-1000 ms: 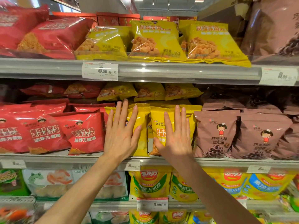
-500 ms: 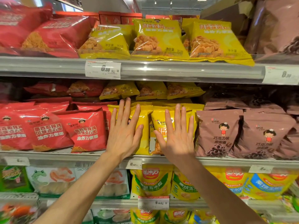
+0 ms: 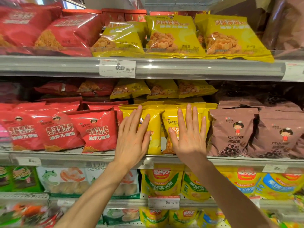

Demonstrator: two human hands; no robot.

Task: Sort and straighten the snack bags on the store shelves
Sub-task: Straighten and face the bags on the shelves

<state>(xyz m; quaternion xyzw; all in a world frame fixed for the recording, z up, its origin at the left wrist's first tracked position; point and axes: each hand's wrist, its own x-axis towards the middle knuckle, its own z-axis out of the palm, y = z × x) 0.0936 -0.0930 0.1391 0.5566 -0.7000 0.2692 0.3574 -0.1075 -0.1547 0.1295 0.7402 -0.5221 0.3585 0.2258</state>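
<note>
Head view showed two bare forearms rising from the lower edge toward the middle shelf rail [image 3: 230, 161], a grey metal strip with small price tags. The left hand [image 3: 133, 137] lay flat, fingers straight and slightly spread, pressed against the front of a glossy yellow plastic snack bag [image 3: 154, 129] standing at the shelf front. The right hand [image 3: 189, 134] was likewise flat and unclenched, its palm on the neighbouring yellow snack bag with red print [image 3: 171, 119]; neither hand curled round or pinched anything. Both bags stood upright and touching, between a row of shiny red foil snack bags [image 3: 97, 130] on the left and matte brown chocolate-ring snack bags [image 3: 233, 129] on the right. Behind them more yellow bags [image 3: 162, 89] lay tilted further back in the shelf. Above, past a white price label [image 3: 117, 68] on the upper rail, large yellow bags of fried snacks [image 3: 172, 35] leaned forward.

The step in hand looked like squaring the yellow facing by pushing it back and level. The next move probably called for even pressure from both palms, so that the soft bags stayed upright and did not buckle or slide sideways into the red or brown rows.
</note>
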